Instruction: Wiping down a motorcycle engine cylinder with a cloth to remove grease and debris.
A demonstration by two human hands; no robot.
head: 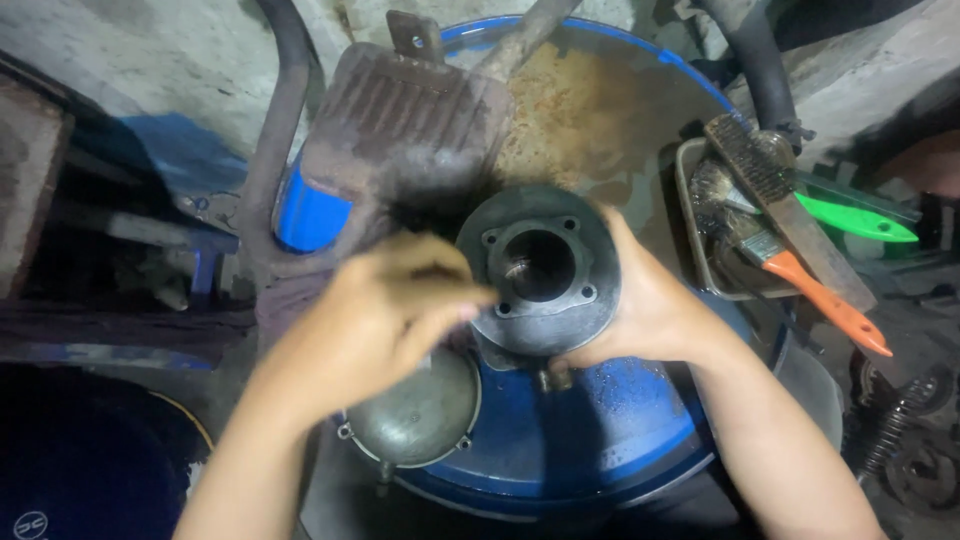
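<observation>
My right hand (655, 300) grips a round grey metal engine cylinder (540, 268) with a central bore and bolt holes around its flange, holding it over a blue drum (600, 440). My left hand (385, 315) is blurred, its fingertips bunched and touching the cylinder's left edge. Whether something small is pinched in those fingers cannot be told. Below my left hand a round grey metal cover (415, 415) rests on the drum's top.
A large finned dirty metal housing (400, 120) lies on the drum behind the cylinder. At the right a tray (690, 200) holds an orange-handled paintbrush (815, 295), a wire brush (770, 190) and a green-handled tool (860, 222). Springs and gears (905, 440) lie at lower right.
</observation>
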